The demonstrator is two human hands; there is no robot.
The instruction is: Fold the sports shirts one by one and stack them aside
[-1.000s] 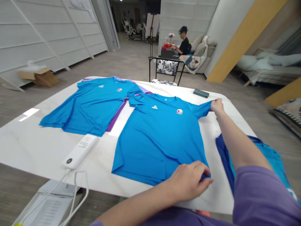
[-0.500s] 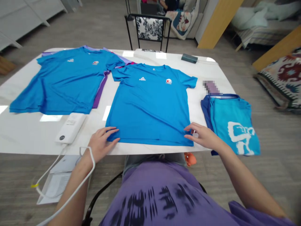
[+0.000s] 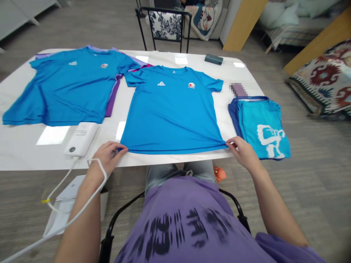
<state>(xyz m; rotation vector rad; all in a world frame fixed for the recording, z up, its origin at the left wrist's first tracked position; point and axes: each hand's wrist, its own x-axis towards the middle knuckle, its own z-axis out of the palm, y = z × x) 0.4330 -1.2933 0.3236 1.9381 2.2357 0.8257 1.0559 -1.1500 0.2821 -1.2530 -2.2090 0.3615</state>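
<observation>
A blue T-shirt [image 3: 172,113] lies spread front up on the white table [image 3: 153,160], its collar pointing away from me. My left hand [image 3: 111,155] pinches the shirt's lower left hem corner between thumb and fingers. At the opposite corner, my right hand [image 3: 241,151] is closed on the hem, and creases fan out from its grip. The hem runs taut between both hands near the table's front edge. To the left, another blue T-shirt [image 3: 74,91] rests on top of purple garments [image 3: 113,104].
A white power bank [image 3: 81,138] with a white cable [image 3: 79,215] sits front left; the cable crosses my left forearm. Folded teal clothing [image 3: 260,128] lies at the right edge. A dark case [image 3: 214,59] is at the back, before a black-framed chair [image 3: 166,25].
Both hands went from open fingers beside the hem to pinching its corners. The hem is now pulled straighter and wider. The view has shifted slightly.
</observation>
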